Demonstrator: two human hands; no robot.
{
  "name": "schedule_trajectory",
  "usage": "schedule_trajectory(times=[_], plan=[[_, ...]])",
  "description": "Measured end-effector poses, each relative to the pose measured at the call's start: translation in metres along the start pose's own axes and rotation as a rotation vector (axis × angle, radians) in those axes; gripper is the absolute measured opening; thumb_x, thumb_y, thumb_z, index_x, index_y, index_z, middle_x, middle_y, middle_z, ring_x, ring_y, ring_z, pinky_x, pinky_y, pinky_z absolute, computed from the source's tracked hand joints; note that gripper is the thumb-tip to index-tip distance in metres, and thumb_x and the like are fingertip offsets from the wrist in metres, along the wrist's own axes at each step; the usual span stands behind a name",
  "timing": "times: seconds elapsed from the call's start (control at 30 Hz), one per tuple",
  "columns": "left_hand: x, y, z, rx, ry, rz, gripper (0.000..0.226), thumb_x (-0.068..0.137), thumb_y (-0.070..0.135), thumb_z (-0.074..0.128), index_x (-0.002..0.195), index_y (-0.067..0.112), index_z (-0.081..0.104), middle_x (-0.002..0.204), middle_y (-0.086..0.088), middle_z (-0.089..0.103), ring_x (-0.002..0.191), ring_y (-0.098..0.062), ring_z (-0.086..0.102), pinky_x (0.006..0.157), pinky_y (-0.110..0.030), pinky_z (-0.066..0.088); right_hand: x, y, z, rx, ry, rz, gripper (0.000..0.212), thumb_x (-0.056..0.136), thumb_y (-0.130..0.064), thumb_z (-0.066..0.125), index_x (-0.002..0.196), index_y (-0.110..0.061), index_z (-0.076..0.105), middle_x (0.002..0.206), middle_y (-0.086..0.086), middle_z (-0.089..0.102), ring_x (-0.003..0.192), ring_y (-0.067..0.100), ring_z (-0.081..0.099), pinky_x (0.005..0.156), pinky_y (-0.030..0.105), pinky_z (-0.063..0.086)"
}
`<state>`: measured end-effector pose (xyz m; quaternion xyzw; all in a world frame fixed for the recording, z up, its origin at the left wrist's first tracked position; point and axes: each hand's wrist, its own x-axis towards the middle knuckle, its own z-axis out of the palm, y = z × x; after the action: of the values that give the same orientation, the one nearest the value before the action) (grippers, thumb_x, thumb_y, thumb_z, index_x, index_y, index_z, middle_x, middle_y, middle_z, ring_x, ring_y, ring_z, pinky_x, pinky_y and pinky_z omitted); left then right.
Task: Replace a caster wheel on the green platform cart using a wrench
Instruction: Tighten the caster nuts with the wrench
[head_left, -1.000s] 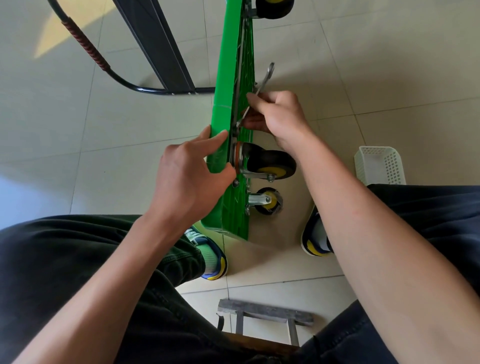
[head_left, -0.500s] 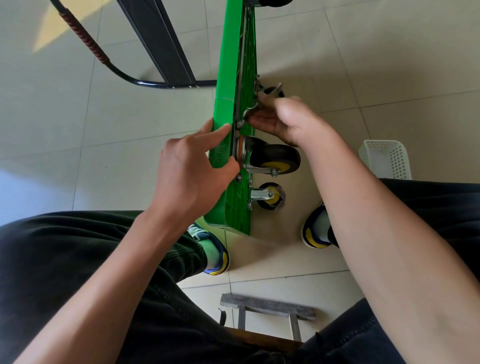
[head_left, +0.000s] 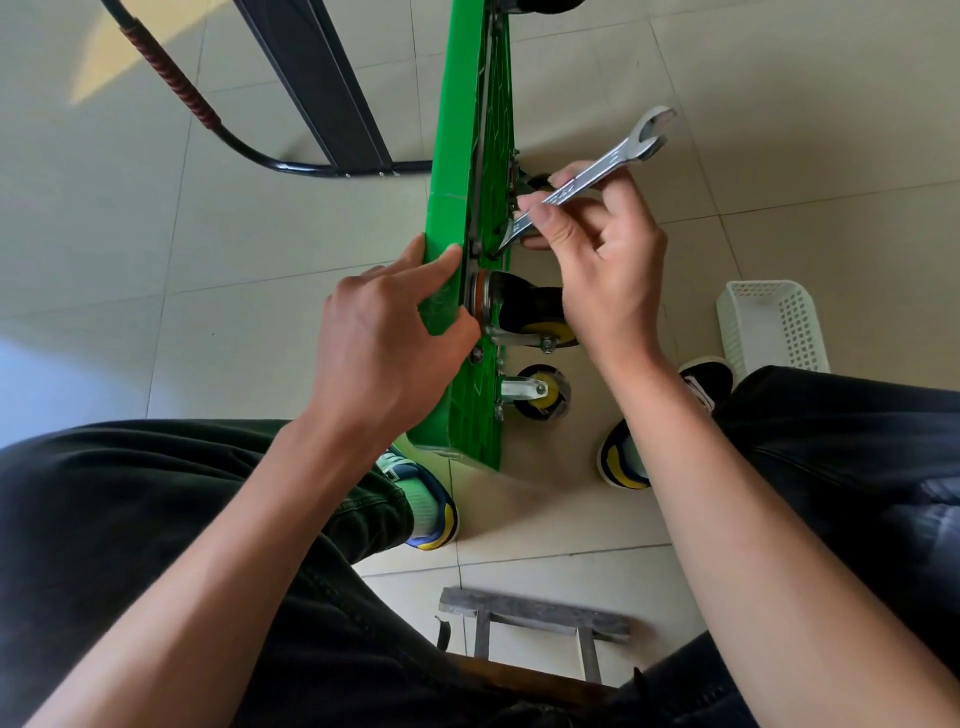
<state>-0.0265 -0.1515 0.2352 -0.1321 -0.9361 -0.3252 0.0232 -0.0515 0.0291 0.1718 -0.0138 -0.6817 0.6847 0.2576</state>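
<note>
The green platform cart (head_left: 447, 156) stands on its edge on the tiled floor, underside facing right. A black and yellow caster wheel (head_left: 524, 312) sticks out from the underside, with a smaller caster (head_left: 537, 397) below it. My left hand (head_left: 384, 348) grips the cart's edge beside the upper caster's mounting plate. My right hand (head_left: 597, 260) pinches a silver open-ended wrench (head_left: 613, 161), whose lower jaw sits against the underside just above the caster. The fastener under the jaw is hidden.
The cart's black folded handle (head_left: 311, 166) lies on the floor to the left. A white perforated basket (head_left: 769, 327) sits at the right. My two shoes (head_left: 431, 504) flank the cart's near end. A low stool's edge (head_left: 530, 613) shows between my legs.
My right hand has swung the wrench, so its free end now points up and to the right, clear of my fingers. My left hand keeps its grip on the cart.
</note>
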Motion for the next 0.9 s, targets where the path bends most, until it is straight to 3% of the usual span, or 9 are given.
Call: schedule_trajectory(times=[0.1, 0.37, 0.67, 0.9], plan=[[0.0, -0.001, 0.002, 0.007, 0.007, 0.003, 0.051, 0.081, 0.023, 0.069, 0.132, 0.019, 0.068, 0.142, -0.014, 0.058, 0.106, -0.029, 0.073, 0.095, -0.04, 0.058, -0.004, -0.003, 0.002, -0.04, -0.046, -0.074, 0.019, 0.095, -0.002, 0.068, 0.11, -0.007, 0.058, 0.103, 0.013, 0.075, 0.099, 0.016, 0.075, 0.085, 0.032, 0.062], [0.001, -0.001, 0.003, 0.009, 0.017, 0.014, 0.051, 0.081, 0.025, 0.069, 0.132, 0.02, 0.068, 0.142, -0.015, 0.057, 0.111, -0.028, 0.071, 0.096, -0.041, 0.058, 0.004, -0.002, 0.004, -0.221, -0.15, -0.159, 0.024, 0.092, -0.01, 0.073, 0.112, 0.002, 0.067, 0.104, 0.007, 0.076, 0.101, 0.012, 0.074, 0.088, 0.022, 0.058], [0.002, -0.002, 0.004, 0.029, 0.023, 0.028, 0.049, 0.081, 0.019, 0.071, 0.13, 0.018, 0.069, 0.14, -0.017, 0.058, 0.104, -0.028, 0.073, 0.093, -0.036, 0.058, 0.008, -0.003, 0.005, -0.277, -0.164, -0.236, 0.024, 0.091, -0.012, 0.076, 0.109, 0.003, 0.069, 0.099, 0.009, 0.077, 0.095, 0.015, 0.076, 0.087, 0.02, 0.058], [0.002, -0.003, 0.004, 0.031, 0.021, 0.026, 0.05, 0.082, 0.02, 0.071, 0.132, 0.019, 0.067, 0.141, -0.018, 0.058, 0.105, -0.029, 0.073, 0.093, -0.04, 0.059, 0.006, 0.0, 0.009, -0.285, -0.142, -0.242, 0.025, 0.09, -0.012, 0.076, 0.109, 0.002, 0.07, 0.1, 0.008, 0.077, 0.096, 0.012, 0.075, 0.086, 0.018, 0.057]])
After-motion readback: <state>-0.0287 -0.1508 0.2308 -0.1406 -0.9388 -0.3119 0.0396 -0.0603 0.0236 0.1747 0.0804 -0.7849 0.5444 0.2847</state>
